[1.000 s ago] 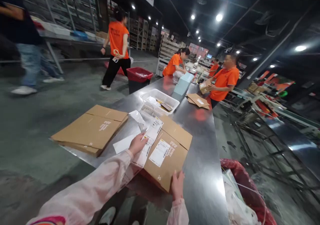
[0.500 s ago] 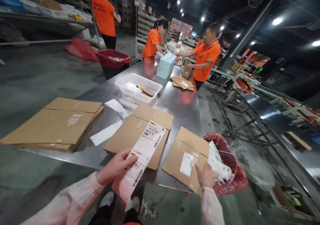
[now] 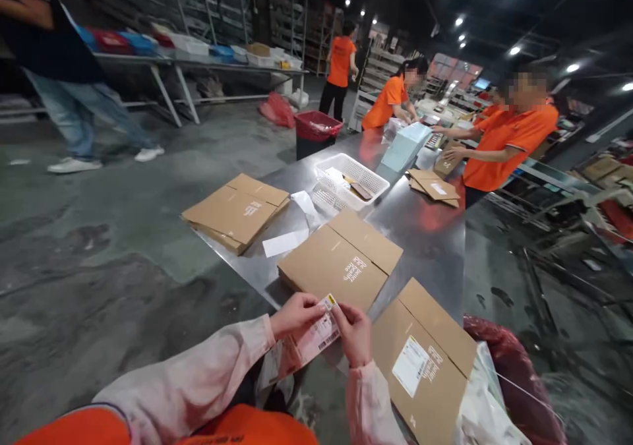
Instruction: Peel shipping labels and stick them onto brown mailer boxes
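Note:
Both hands pinch a strip of printed shipping labels [image 3: 316,341] in front of my body. My left hand [image 3: 299,316] grips its upper left edge, and my right hand [image 3: 353,333] has its top right corner between thumb and finger. Just beyond the hands lies a stack of flat cardboard boxes [image 3: 341,257] with white print and no label on top. To the right of my right hand is a flat cardboard box [image 3: 430,372] bearing a white label [image 3: 411,366]. Blank white backing paper [image 3: 285,242] lies left of the middle stack.
Another cardboard stack [image 3: 235,211] sits at the table's left edge. A white plastic basket [image 3: 353,181] and a light blue box [image 3: 406,145] stand farther back. At the right is a red-lined bin [image 3: 519,379]. Co-workers in orange shirts [image 3: 512,142] stand around the far end.
My right hand slid the labelled box to the right off the middle stack, then let go and came to the label strip. The left hand raised the strip off the stack toward my body.

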